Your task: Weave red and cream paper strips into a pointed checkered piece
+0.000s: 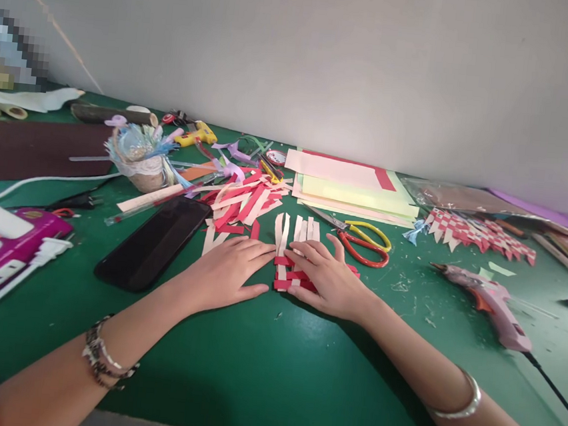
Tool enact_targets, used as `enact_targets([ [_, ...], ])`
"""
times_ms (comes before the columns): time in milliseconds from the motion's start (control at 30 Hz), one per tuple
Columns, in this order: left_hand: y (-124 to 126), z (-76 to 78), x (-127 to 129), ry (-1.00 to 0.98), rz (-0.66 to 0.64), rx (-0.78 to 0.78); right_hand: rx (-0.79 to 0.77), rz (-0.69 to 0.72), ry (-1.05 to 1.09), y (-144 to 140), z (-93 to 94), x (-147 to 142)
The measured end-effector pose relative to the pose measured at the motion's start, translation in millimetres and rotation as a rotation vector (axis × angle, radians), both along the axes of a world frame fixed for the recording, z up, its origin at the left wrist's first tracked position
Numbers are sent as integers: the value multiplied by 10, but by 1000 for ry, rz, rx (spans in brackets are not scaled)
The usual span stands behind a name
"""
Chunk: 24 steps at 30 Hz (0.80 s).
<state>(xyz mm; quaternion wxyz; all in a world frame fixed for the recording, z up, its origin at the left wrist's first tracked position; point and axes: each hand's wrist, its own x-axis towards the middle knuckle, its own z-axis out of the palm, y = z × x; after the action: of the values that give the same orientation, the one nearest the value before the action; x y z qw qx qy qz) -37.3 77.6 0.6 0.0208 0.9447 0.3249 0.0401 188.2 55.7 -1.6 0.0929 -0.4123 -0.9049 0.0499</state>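
Red and cream paper strips, part-woven into a small mat [293,267], lie flat on the green table [268,372], near centre. Right hand [330,278]: palm down, fingers spread, pressing on the mat's right side; nothing clasped. Left hand [228,271]: flat on the table just left of the mat, fingertips at its edge, released. Loose heap of red and cream strips [245,202]: just beyond, far left. Black phone [153,240]: left. Scissors [362,240], red and yellow handles: right of the mat. Stacked paper sheets [351,186]: far side. Finished woven piece [477,233]: far right. Pink glue gun [491,301]: right.
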Motion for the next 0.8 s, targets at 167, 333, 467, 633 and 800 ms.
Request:
enact_targets([
  [167, -3, -2, 23, 11, 45, -2, -24, 5, -13, -6, 12, 3],
  [333, 23, -51, 15, 10, 36, -32, -31, 11, -31, -25, -3, 2],
  [467, 34, -81, 3, -11, 53, -48, -61, 14, -15, -14, 32, 12],
  [633, 45, -87, 4, -19, 53, -60, -126, -17, 64, 235, 116, -29],
  [800, 45, -73, 5, 10, 59, -81, -46, -267, 111, 645, 25, -183],
])
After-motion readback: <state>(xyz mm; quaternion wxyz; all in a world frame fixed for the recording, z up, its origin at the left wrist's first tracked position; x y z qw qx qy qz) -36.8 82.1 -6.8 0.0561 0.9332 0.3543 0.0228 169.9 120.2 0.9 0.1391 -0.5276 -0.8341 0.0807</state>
